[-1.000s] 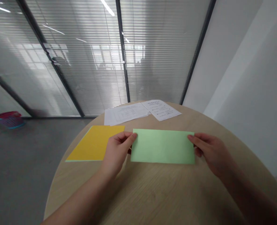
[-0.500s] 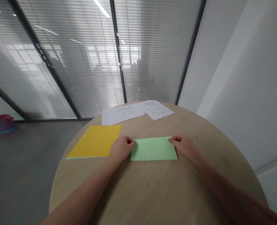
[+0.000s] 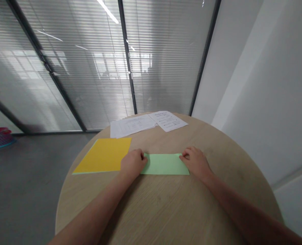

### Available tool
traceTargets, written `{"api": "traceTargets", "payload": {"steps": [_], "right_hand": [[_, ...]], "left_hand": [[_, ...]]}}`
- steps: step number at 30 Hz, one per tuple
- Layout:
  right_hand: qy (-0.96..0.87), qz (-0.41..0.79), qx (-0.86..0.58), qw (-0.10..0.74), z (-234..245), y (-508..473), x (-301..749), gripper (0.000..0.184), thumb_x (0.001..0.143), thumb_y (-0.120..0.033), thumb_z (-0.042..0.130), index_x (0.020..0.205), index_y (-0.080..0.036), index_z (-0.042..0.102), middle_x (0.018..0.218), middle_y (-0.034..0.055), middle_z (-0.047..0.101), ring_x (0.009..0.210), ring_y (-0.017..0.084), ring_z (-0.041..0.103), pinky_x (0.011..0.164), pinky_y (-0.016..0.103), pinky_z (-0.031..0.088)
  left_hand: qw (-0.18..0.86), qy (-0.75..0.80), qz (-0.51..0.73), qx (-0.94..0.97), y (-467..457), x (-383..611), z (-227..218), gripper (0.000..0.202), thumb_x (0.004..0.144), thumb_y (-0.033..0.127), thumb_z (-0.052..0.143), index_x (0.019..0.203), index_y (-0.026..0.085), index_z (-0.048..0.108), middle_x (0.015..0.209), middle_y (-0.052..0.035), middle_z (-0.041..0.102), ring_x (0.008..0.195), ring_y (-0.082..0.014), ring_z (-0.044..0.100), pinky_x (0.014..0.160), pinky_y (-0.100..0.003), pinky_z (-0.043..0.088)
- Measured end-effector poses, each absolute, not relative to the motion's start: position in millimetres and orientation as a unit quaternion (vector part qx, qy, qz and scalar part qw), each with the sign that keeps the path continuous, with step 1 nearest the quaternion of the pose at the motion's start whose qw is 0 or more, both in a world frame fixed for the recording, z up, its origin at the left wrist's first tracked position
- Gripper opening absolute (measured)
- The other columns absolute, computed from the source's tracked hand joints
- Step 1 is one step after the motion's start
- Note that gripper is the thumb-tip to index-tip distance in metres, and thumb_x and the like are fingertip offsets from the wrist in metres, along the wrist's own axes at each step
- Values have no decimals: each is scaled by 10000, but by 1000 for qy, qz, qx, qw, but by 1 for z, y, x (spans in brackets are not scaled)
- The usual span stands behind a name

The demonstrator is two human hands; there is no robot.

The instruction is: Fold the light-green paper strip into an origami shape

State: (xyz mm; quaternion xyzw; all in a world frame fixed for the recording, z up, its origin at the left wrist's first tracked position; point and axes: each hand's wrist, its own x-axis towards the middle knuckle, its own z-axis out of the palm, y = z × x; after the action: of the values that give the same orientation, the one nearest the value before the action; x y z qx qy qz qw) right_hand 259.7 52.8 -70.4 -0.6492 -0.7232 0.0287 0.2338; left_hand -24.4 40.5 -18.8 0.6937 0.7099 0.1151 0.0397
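A pale green sheet of paper [image 3: 164, 164] lies crosswise on the round wooden table [image 3: 161, 207], between my two hands. My left hand [image 3: 134, 162] pinches its far left corner with thumb and forefinger. At the far right corner my right hand [image 3: 195, 162] pinches the sheet in the same way. The paper looks like a wide, short rectangle, and its near edge runs straight. Just left of my left hand, partly covered by it, is a yellow sheet [image 3: 102, 154] with a thin green edge showing beneath it.
Printed white papers [image 3: 132, 125] lie at the far side of the table, with another printed page [image 3: 167, 120] overlapping them. Behind stands a glass partition with blinds [image 3: 105, 85]. A red and blue basket [image 3: 0, 137] sits on the floor at left.
The far edge of the green paper has come nearer, so the sheet looks shorter front to back. My right hand has shifted slightly left; the whole view has shifted a little.
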Motion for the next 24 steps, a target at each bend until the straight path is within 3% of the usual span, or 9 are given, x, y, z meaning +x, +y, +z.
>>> {"api": "traceTargets", "payload": {"steps": [4, 7, 11, 13, 20, 24], "right_hand": [[-718, 4, -656, 232, -71, 50, 258, 237, 932, -314, 662, 1131, -203, 728, 1167, 119, 718, 1113, 293, 641, 949, 408, 458], [-727, -16, -648, 226, -68, 46, 254, 421, 949, -285, 652, 1364, -223, 633, 1321, 126, 670, 1226, 296, 592, 992, 416, 440], [-766, -26, -614, 188, -60, 41, 248, 223, 996, -255, 599, 1127, -299, 773, 1224, 59, 731, 1154, 266, 613, 976, 395, 425], [-782, -27, -601, 164, -55, 39, 246, 237, 1004, -236, 586, 1064, -316, 800, 1146, 40, 768, 1097, 254, 629, 934, 384, 427], [-797, -45, -593, 108, -32, 26, 240, 246, 1002, -261, 576, 1034, -285, 819, 1061, 58, 801, 1057, 287, 637, 852, 405, 413], [-789, -60, -604, 96, -24, 21, 230, 297, 1023, -394, 552, 1002, -258, 816, 1038, 89, 800, 1045, 306, 648, 857, 423, 413]], "left_hand": [[-4, 671, 142, 728, 42, -28, -24, 333, 897, 251, 651, 1206, 127, 659, 1177, -175, 712, 1105, -336, 653, 918, -431, 529], [-17, 609, 152, 778, 47, -31, -30, 328, 893, 145, 637, 1217, 161, 684, 1269, -143, 686, 1206, -328, 591, 1054, -464, 470], [2, 493, 136, 859, 56, -33, -36, 398, 891, 8, 564, 1154, 244, 747, 1261, -44, 725, 1215, -234, 596, 1102, -368, 446], [16, 450, 121, 885, 58, -34, -37, 399, 909, 1, 539, 1121, 252, 767, 1190, -22, 760, 1156, -203, 634, 1067, -324, 472], [19, 471, 65, 879, 54, -30, -24, 382, 912, 68, 535, 1134, 245, 792, 1168, -61, 789, 1114, -247, 708, 1000, -367, 530], [2, 527, 19, 850, 52, -9, -5, 252, 917, 209, 583, 974, 191, 828, 1008, -140, 805, 975, -332, 747, 874, -430, 571]]}}
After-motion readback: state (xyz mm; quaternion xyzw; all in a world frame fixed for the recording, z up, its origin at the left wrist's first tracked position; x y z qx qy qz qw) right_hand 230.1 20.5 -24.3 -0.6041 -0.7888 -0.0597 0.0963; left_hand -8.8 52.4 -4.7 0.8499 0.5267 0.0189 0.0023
